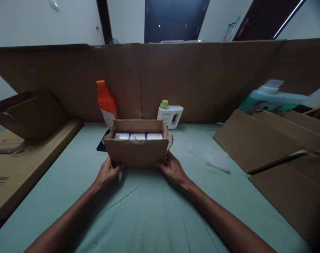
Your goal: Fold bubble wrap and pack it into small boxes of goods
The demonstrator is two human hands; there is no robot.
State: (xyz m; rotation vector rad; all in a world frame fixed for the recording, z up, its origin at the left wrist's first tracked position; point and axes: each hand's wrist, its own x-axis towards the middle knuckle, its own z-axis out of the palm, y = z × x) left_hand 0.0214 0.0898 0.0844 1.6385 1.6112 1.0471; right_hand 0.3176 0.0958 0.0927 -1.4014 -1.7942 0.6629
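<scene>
A small open cardboard box (137,153) with torn top edges is in the middle of the view. Three white packs with purple edges (138,136) sit side by side inside it. My left hand (107,172) grips its lower left corner, thumb on the front face. At the lower right corner, my right hand (174,170) holds it the same way, and the other fingers of both hands are partly hidden. Just behind the box stand an orange bottle (106,100) and a white jug with a green cap (170,114). A dark flat object (102,143) shows partly beside the box's left side.
Clear crumpled plastic (211,157) lies on the green cloth (154,214) to the right. Cardboard boxes (265,137) stand at the right, with a teal container (273,98) behind. A flat printed carton (31,158) lies left. A tall cardboard wall (197,77) closes the back.
</scene>
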